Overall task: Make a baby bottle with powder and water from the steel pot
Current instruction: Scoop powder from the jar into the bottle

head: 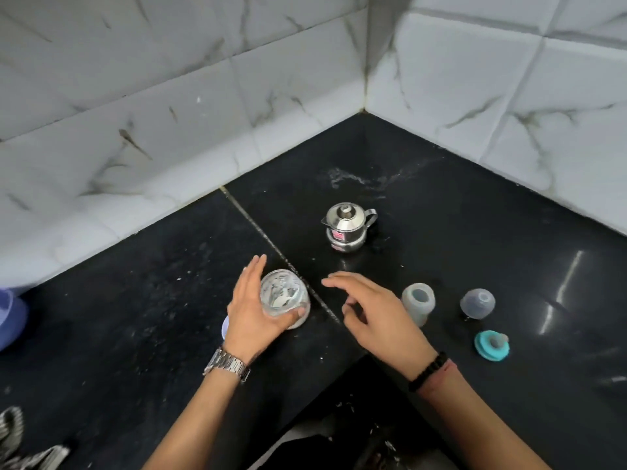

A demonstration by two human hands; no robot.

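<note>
My left hand (252, 312) wraps around an open glass jar (284, 296) with white powder inside, standing on the black counter (142, 300). My right hand (376, 313) hovers just right of the jar, fingers spread, holding nothing. Beyond both hands stands a small steel pot (347, 227) with its lid on and a handle to the right. The open translucent baby bottle (418, 301) stands right of my right hand. Further right are a clear dome cap (477, 304) and a teal ring with the nipple (491, 345).
White marble-look tiled walls (169, 130) close the counter's corner behind the pot. A purple container (10, 320) sits at the far left edge. A light lid (224, 327) peeks out under my left wrist. A striped cloth (20, 446) lies at bottom left. The counter's inner edge runs between my forearms.
</note>
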